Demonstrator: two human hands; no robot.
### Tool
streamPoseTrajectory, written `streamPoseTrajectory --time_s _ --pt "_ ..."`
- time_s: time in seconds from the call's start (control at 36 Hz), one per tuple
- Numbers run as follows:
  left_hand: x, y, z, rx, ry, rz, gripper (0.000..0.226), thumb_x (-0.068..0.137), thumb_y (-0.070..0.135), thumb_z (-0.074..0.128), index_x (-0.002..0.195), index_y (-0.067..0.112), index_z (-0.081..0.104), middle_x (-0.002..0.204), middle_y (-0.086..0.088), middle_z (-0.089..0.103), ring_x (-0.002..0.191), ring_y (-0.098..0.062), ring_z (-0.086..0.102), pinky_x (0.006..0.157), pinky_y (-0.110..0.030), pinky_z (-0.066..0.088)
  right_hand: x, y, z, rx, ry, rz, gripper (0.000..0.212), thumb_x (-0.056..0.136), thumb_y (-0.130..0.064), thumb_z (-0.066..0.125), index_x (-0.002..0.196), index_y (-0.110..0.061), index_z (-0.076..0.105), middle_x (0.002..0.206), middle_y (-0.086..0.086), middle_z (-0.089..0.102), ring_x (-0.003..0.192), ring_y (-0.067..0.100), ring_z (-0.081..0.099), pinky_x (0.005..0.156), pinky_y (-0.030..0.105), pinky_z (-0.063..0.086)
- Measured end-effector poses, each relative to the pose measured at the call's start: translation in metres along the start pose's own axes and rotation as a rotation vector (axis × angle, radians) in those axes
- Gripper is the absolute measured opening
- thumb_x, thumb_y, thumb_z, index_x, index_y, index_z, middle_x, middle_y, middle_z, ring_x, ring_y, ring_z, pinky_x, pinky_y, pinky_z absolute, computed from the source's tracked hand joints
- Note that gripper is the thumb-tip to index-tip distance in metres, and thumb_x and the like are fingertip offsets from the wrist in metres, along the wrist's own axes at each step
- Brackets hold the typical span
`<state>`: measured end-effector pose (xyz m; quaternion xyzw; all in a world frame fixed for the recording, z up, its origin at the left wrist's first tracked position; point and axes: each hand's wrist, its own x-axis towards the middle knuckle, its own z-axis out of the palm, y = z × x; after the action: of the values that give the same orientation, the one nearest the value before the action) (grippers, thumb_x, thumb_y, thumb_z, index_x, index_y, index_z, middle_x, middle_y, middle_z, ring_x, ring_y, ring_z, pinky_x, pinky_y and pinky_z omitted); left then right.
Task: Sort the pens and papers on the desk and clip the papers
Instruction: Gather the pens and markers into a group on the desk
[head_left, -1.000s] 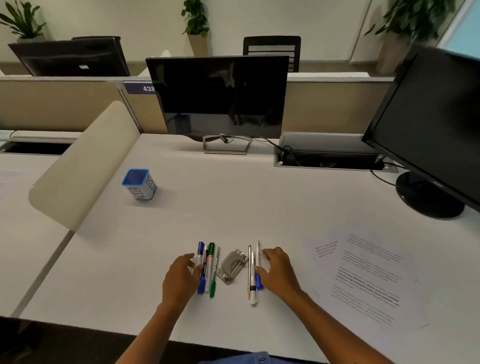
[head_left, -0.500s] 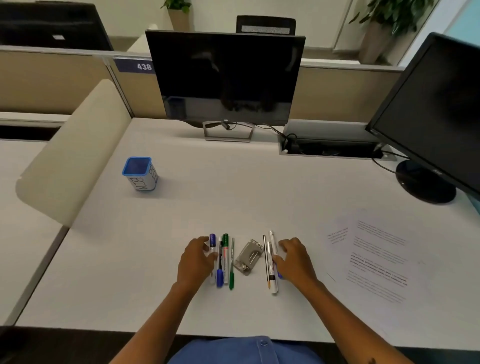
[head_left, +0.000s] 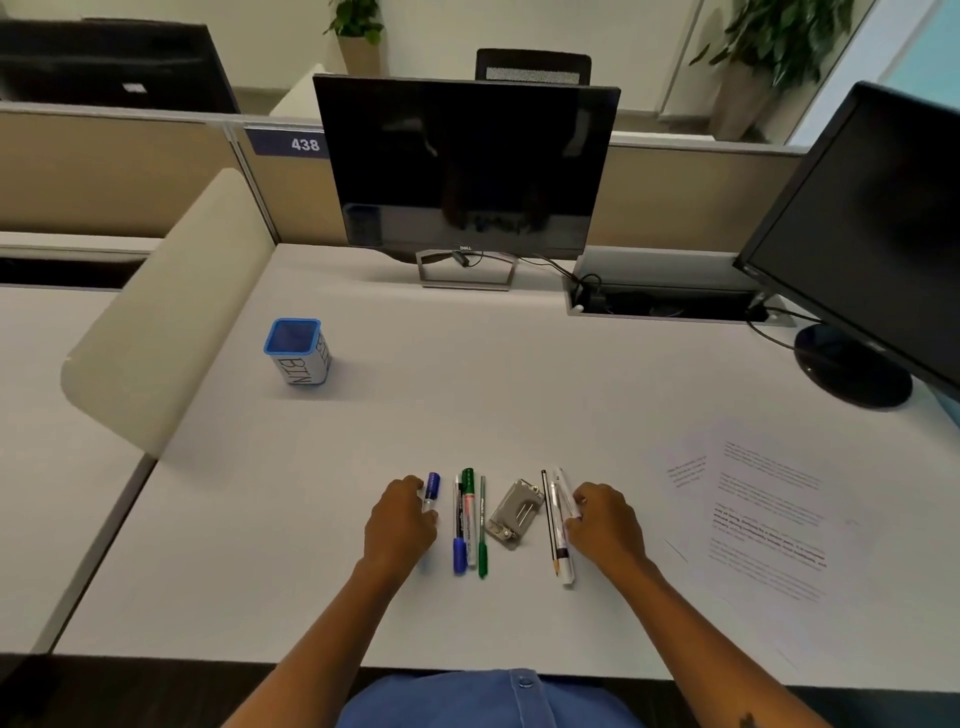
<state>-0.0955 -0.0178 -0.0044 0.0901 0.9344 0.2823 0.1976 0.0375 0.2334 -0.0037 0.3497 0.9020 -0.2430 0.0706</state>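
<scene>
Near the front edge of the white desk (head_left: 519, 395) lie two groups of pens with a grey metal paper clip (head_left: 514, 513) between them. My left hand (head_left: 400, 525) pinches a blue-capped marker (head_left: 431, 491), slightly apart from a blue pen (head_left: 458, 540), a green marker (head_left: 469, 514) and a thin green pen (head_left: 482, 535). My right hand (head_left: 605, 525) has its fingertips curled on a white marker (head_left: 561, 525), which lies beside a black pencil (head_left: 546, 519). Printed papers (head_left: 769, 514) are spread loosely at the right.
A blue-rimmed cup marked BIN (head_left: 297, 351) stands at the back left. A monitor (head_left: 465, 166) stands at the back centre and another (head_left: 862, 234) at the right, with a cable tray (head_left: 665, 296) between them. A beige divider (head_left: 171, 306) borders the left side.
My left hand has drawn the blue-capped marker a little to the left, away from the other pens. My right hand stays on the white marker. The camera has tilted down.
</scene>
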Motion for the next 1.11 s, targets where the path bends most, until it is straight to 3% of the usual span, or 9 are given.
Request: streamPoseTrajectory --time_s 0.11,0.25,0.5,0.67,0.72,0.92,1.11 --pt "0.0 -0.004 -0.001 0.031 0.006 0.001 0.03 0.094 0.02 0.071 0.123 0.014 0.062 0.118 -0.004 0.064 0.092 -0.015 0.057 0.079 -0.025 0.045 0.002 -0.001 -0.005 -0.001 0.028 0.016 0.016 0.088 -0.015 0.078 0.101 -0.013 0.069 0.099 0.004 0.07 0.078 0.019 0.069 0.069 0.029 0.061" --pt "0.005 -0.013 -0.007 0.055 0.025 -0.016 0.019 0.093 0.015 0.067 0.111 0.012 0.064 0.11 -0.006 0.066 0.084 -0.016 0.056 0.073 -0.027 0.045 0.005 -0.017 -0.015 0.037 0.075 0.001 0.033 0.087 -0.014 0.076 0.119 -0.012 0.067 0.113 0.004 0.07 0.094 0.024 0.071 0.075 0.032 0.059" --pt "0.017 -0.037 -0.037 0.04 0.049 -0.032 0.029 0.093 0.015 0.064 0.122 0.012 0.064 0.121 -0.005 0.065 0.1 -0.022 0.064 0.078 -0.028 0.045 0.006 -0.098 -0.011 0.185 0.04 -0.072 0.047 0.087 -0.017 0.076 0.132 -0.017 0.063 0.116 0.004 0.07 0.097 0.022 0.07 0.076 0.03 0.055" --pt "0.021 -0.073 -0.069 0.041 0.07 -0.058 0.031 0.093 0.014 0.063 0.124 0.012 0.064 0.122 -0.006 0.065 0.106 -0.025 0.065 0.085 -0.033 0.051 -0.006 -0.162 0.025 0.281 -0.103 -0.13 0.043 0.083 -0.021 0.078 0.124 -0.021 0.066 0.08 -0.01 0.068 0.082 0.018 0.071 0.079 0.037 0.061" --pt "0.022 -0.088 -0.081 0.05 0.077 -0.073 0.031 0.093 0.014 0.063 0.124 0.012 0.064 0.122 -0.006 0.065 0.106 -0.025 0.065 0.086 -0.034 0.051 -0.01 -0.183 0.041 0.304 -0.158 -0.144 0.045 0.082 -0.023 0.078 0.125 -0.019 0.065 0.077 -0.011 0.066 0.084 0.017 0.071 0.082 0.036 0.06" --pt "0.025 -0.142 -0.121 0.081 0.1 -0.128 0.033 0.092 0.015 0.064 0.125 0.013 0.065 0.123 -0.006 0.065 0.106 -0.027 0.065 0.086 -0.036 0.052 -0.026 -0.246 0.101 0.362 -0.367 -0.107 0.059 0.078 -0.02 0.079 0.133 -0.014 0.06 0.11 0.01 0.073 0.1 0.028 0.071 0.087 0.046 0.062" --pt "0.032 -0.187 -0.153 0.1 0.129 -0.163 0.029 0.092 0.017 0.065 0.121 0.015 0.065 0.117 -0.004 0.066 0.098 -0.023 0.064 0.078 -0.032 0.051 -0.039 -0.305 0.144 0.371 -0.449 -0.13 0.063 0.078 -0.025 0.082 0.135 -0.014 0.056 0.114 0.007 0.072 0.101 0.025 0.072 0.093 0.041 0.06"
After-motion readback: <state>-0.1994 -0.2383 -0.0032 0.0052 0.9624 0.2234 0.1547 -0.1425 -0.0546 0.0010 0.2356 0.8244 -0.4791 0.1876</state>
